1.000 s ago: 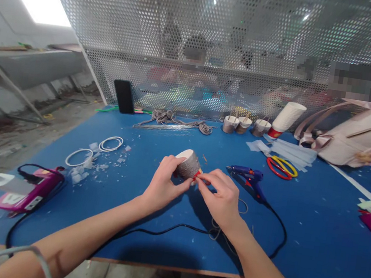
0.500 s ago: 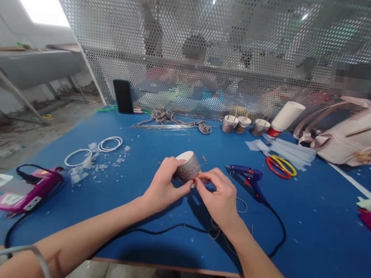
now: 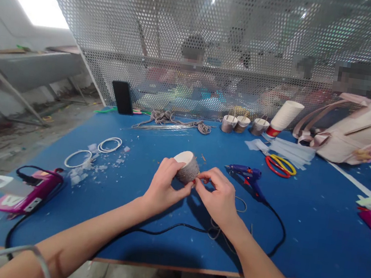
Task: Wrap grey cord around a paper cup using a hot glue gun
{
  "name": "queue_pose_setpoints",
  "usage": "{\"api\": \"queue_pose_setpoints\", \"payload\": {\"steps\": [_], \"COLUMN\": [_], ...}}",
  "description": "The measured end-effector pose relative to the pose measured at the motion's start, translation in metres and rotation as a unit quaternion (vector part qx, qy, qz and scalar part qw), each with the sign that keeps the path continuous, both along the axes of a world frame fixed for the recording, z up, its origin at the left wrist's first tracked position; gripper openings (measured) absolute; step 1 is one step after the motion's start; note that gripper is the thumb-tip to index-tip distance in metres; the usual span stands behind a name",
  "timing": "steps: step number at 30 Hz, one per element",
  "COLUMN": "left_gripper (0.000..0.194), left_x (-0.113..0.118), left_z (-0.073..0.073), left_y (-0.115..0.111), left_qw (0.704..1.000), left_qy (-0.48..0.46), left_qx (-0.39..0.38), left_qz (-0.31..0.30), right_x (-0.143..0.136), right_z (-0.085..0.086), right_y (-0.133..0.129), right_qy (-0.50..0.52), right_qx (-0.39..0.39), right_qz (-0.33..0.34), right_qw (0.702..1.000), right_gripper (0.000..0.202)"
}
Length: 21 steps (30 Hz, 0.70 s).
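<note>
A paper cup (image 3: 188, 169) wrapped in grey cord lies tilted in my left hand (image 3: 166, 180), its white mouth turned up and to the left. My left fingers and thumb close around its side. At the cup's lower right end, my right hand (image 3: 217, 194) pinches with thumb and forefinger; what is between the tips is hidden. A bit of red shows at that end. Loops of thin grey cord (image 3: 240, 205) lie under and beside my right wrist. To the right rests a blue glue gun (image 3: 247, 175), its black cable running to the table's front.
White rings (image 3: 109, 145) and clear scraps lie left, near a magenta power strip (image 3: 34, 193). At the back are a phone (image 3: 122, 97), bundled cord (image 3: 164, 118), wrapped cups (image 3: 229, 123), stacked cups (image 3: 287, 115) and a bag (image 3: 355, 135). Red-yellow rings (image 3: 278, 167) lie right. A perforated screen (image 3: 175, 18) stands behind.
The cup has tipped and shifted slightly left in my left hand. My right hand stays pinched at its lower end, nearly unmoved.
</note>
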State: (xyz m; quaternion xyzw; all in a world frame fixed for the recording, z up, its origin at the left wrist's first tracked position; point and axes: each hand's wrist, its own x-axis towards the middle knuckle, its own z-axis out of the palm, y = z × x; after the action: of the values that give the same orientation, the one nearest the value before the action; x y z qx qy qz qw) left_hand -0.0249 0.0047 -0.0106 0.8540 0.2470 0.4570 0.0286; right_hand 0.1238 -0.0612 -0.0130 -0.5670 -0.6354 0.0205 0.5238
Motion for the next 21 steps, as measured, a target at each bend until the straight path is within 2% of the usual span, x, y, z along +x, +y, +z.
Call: {"api": "queue_pose_setpoints", "payload": {"steps": [12, 16, 18, 21], "left_gripper": [0.02, 0.023, 0.024, 0.024], "left_x": [0.0, 0.001, 0.001, 0.001], "left_z": [0.0, 0.005, 0.009, 0.012], "left_y": [-0.001, -0.002, -0.002, 0.0], "left_qw": [0.999, 0.992, 0.984, 0.974], "left_qy": [-0.003, -0.001, 0.001, 0.003], "left_qx": [-0.035, -0.125, -0.177, -0.226], "left_qz": [0.011, 0.019, 0.019, 0.002], "right_x": [0.002, 0.004, 0.006, 0.008], "right_z": [0.002, 0.004, 0.004, 0.002], "right_y": [0.002, 0.005, 0.007, 0.011], "right_qy": [0.125, 0.182, 0.232, 0.306], "right_qx": [-0.1, -0.126, -0.159, -0.208], "right_qz": [0.041, 0.036, 0.033, 0.072], "right_qw": [0.986, 0.975, 0.959, 0.926], "right_gripper": [0.006, 0.01, 0.023, 0.039]}}
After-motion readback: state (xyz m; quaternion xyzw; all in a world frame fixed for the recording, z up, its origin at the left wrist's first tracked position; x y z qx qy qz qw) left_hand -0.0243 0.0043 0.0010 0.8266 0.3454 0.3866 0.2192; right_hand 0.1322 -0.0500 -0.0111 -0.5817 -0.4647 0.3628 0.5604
